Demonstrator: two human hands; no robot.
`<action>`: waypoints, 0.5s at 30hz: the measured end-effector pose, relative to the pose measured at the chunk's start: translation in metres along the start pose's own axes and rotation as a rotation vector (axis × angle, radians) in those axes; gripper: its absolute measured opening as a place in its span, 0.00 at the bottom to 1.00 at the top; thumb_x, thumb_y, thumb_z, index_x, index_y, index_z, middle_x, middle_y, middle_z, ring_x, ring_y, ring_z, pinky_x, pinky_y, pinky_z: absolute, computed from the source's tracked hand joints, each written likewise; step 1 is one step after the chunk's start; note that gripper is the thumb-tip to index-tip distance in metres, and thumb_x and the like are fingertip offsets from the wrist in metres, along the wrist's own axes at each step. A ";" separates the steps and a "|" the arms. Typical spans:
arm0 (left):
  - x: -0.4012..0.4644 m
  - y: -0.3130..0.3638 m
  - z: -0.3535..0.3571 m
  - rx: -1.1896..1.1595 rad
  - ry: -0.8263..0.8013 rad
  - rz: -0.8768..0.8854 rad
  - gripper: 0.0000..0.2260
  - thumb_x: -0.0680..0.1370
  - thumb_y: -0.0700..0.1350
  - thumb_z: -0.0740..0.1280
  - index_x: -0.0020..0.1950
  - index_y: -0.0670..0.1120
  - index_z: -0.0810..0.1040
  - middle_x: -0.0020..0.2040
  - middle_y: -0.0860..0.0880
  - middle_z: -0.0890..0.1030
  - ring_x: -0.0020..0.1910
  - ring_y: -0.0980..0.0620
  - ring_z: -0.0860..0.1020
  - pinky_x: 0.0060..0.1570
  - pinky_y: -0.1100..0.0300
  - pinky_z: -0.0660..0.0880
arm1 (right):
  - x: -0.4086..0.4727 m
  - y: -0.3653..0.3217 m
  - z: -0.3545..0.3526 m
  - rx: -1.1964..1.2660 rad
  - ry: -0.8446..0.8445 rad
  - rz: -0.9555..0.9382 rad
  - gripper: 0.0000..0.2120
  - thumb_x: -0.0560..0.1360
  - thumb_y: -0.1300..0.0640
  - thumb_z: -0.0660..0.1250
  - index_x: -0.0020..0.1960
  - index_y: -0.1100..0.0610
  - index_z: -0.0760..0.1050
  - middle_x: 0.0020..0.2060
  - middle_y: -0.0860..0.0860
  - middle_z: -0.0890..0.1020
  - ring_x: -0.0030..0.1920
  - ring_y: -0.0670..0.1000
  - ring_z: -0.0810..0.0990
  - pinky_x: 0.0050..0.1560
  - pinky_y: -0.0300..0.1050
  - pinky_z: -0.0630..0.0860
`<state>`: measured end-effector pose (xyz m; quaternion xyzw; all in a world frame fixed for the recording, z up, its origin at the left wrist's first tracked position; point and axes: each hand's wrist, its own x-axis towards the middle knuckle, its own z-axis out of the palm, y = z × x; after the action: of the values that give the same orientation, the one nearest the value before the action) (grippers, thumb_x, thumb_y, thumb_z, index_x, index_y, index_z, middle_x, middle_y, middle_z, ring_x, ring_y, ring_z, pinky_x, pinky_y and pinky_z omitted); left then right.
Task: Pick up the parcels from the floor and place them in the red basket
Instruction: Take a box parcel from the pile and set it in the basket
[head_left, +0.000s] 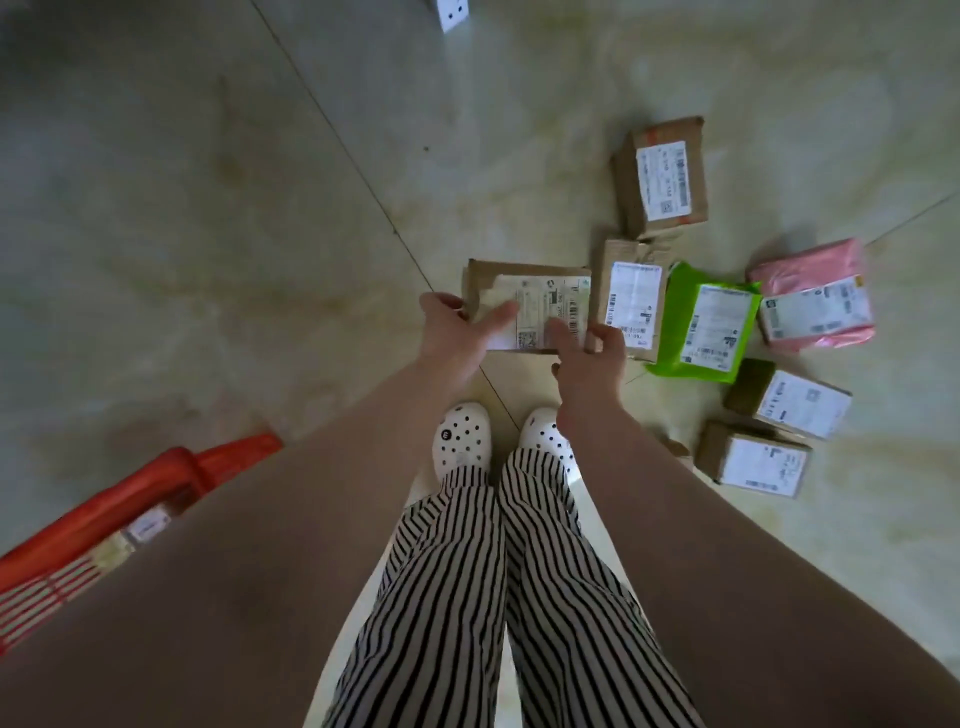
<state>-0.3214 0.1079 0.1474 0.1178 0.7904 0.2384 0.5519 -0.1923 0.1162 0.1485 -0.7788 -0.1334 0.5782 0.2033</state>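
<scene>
Holding a brown parcel (527, 306) in front of the body, above the floor (208, 208) — left hand (457, 332) gripping its left edge, right hand (592, 353) clasping the near right corner. Carrying step seemingly under way, six more parcels waiting on the floor to the right. Next likely needing a swing leftward toward the red basket (130, 499) — already holding some parcels — then lowering and letting go.
</scene>
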 end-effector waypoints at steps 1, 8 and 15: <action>-0.019 0.006 -0.012 -0.051 0.000 -0.022 0.30 0.70 0.52 0.77 0.60 0.45 0.61 0.46 0.52 0.73 0.44 0.53 0.75 0.40 0.63 0.71 | -0.021 -0.006 -0.002 0.026 -0.022 -0.015 0.17 0.73 0.54 0.74 0.56 0.52 0.69 0.44 0.47 0.80 0.42 0.47 0.78 0.45 0.44 0.75; -0.128 0.003 -0.078 -0.202 0.131 -0.038 0.43 0.68 0.52 0.78 0.73 0.48 0.53 0.52 0.49 0.73 0.43 0.56 0.75 0.50 0.55 0.73 | -0.137 -0.009 -0.008 -0.015 -0.283 0.002 0.33 0.74 0.52 0.73 0.74 0.53 0.62 0.60 0.51 0.77 0.52 0.47 0.77 0.62 0.52 0.76; -0.233 -0.063 -0.101 -0.665 0.172 -0.186 0.37 0.71 0.51 0.75 0.73 0.49 0.56 0.61 0.43 0.77 0.50 0.48 0.81 0.47 0.54 0.81 | -0.213 0.024 -0.023 -0.184 -0.501 0.043 0.30 0.74 0.46 0.71 0.72 0.54 0.68 0.61 0.52 0.81 0.62 0.54 0.79 0.63 0.55 0.76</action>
<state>-0.3254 -0.0761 0.3338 -0.1612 0.7203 0.4405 0.5109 -0.2339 -0.0028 0.3231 -0.6293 -0.2147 0.7426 0.0800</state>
